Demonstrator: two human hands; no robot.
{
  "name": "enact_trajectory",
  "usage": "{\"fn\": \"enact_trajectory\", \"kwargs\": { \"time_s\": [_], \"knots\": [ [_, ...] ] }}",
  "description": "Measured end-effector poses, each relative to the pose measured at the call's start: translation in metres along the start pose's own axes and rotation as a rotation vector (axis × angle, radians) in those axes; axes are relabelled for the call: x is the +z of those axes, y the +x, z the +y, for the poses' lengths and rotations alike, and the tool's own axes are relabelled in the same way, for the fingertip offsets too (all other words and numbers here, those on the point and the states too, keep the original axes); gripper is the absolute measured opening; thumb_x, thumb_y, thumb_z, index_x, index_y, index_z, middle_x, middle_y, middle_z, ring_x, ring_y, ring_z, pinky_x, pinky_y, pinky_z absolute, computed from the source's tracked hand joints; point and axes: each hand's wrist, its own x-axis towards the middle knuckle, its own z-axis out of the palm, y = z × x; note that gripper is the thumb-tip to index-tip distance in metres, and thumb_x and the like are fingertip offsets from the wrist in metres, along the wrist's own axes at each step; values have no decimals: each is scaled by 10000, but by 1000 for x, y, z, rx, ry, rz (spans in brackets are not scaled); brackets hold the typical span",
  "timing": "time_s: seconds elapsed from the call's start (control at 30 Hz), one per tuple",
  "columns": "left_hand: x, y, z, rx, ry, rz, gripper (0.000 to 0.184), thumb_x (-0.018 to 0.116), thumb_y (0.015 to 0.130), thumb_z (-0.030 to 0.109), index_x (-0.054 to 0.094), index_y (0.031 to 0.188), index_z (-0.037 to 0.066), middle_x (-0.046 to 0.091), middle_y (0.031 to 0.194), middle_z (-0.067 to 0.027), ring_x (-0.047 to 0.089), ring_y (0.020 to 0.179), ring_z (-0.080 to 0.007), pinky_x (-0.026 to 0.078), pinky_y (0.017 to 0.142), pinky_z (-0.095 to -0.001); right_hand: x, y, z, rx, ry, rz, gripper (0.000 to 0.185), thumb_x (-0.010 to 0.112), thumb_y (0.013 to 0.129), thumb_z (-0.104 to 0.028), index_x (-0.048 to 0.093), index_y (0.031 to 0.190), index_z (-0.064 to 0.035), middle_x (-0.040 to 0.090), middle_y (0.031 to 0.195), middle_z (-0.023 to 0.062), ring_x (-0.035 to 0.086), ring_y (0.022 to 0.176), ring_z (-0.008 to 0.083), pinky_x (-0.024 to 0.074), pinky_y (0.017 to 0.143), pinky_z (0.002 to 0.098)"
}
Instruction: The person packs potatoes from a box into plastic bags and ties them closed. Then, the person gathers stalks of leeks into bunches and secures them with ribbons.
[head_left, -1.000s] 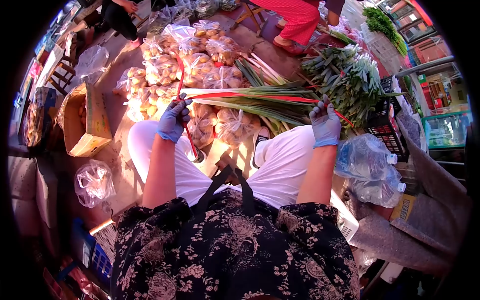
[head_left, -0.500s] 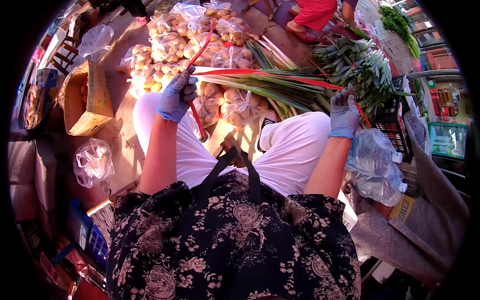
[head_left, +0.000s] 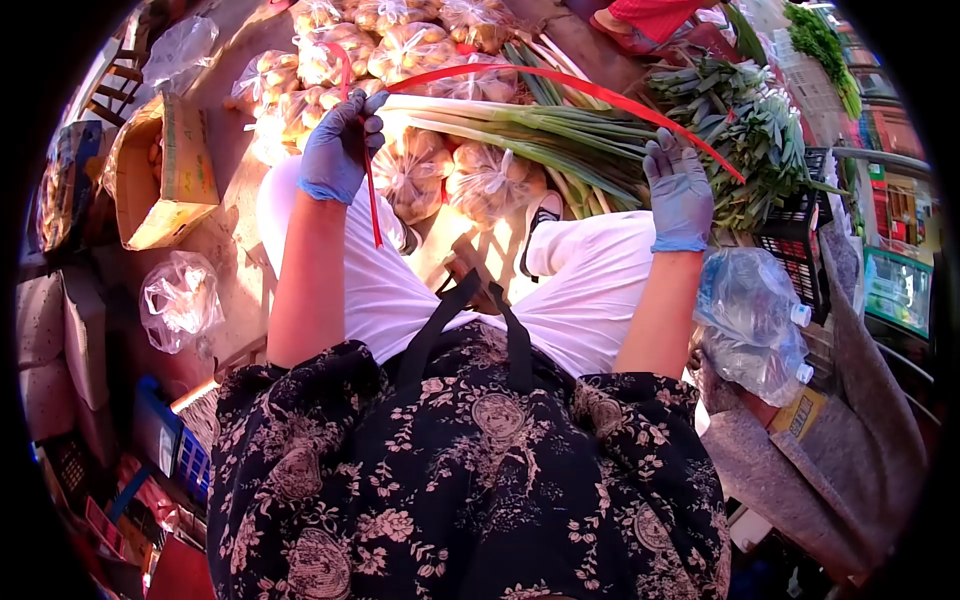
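Note:
My left hand (head_left: 337, 148), in a blue-grey glove, is closed on a red ribbon (head_left: 560, 76). One end of the ribbon hangs below that hand, and a loop rises above it. From there the ribbon arches to the right over long green-and-white leeks (head_left: 540, 130). My right hand (head_left: 680, 190), gloved too, has its fingers raised and apart just below the ribbon. The ribbon's far end passes beyond its fingertips, and no grip on it shows. Knotted clear bags of round yellowish produce (head_left: 410, 170) lie beyond my knees.
A cardboard box (head_left: 185, 170) and a crumpled plastic bag (head_left: 181, 302) are on the left. Leafy green bundles (head_left: 750, 140), a black crate (head_left: 795, 245) and large clear bottles (head_left: 755, 320) stand on the right. A person in red trousers (head_left: 650, 18) is at the top.
My right hand's fingers have opened, and the ribbon has come off them into a raised arch. My left hand still holds it and has moved slightly up and left in view.

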Motion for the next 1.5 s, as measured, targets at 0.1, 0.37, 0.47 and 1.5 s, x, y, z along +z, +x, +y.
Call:
{"fn": "enact_trajectory", "kwargs": {
  "time_s": [0.1,0.37,0.47,1.5],
  "knots": [
    [-11,20,6,-20,-5,-54,222,491,851,135,515,1034,11,601,981,-118,516,685,-121,417,586,-209,19,10,44,161,-158,-48,316,485,877,-172,471,1161,-36,577,1022,128,586,823,229,482,704,303],
    [-20,24,3,-91,105,77,207,483,840,82,531,1039,50,591,1027,-153,535,692,-145,446,590,-236,-5,27,-7,31,-187,-4,334,479,874,-214,519,1147,-27,581,1004,79,561,868,206,457,771,310],
    [-7,33,1,-85,147,25,227,482,836,74,520,1057,41,586,1037,-167,535,700,-159,445,605,-256,-22,16,-55,-79,-98,27,326,468,871,-212,531,1129,-23,587,957,70,565,828,198,463,743,301],
    [24,111,-262,-907,481,27,289,412,874,178,521,1125,83,605,896,-99,531,608,-122,438,582,-239,-229,93,137,878,-384,246,295,526,833,-294,555,961,-30,588,890,114,597,729,224,497,632,329]
  ]
}}
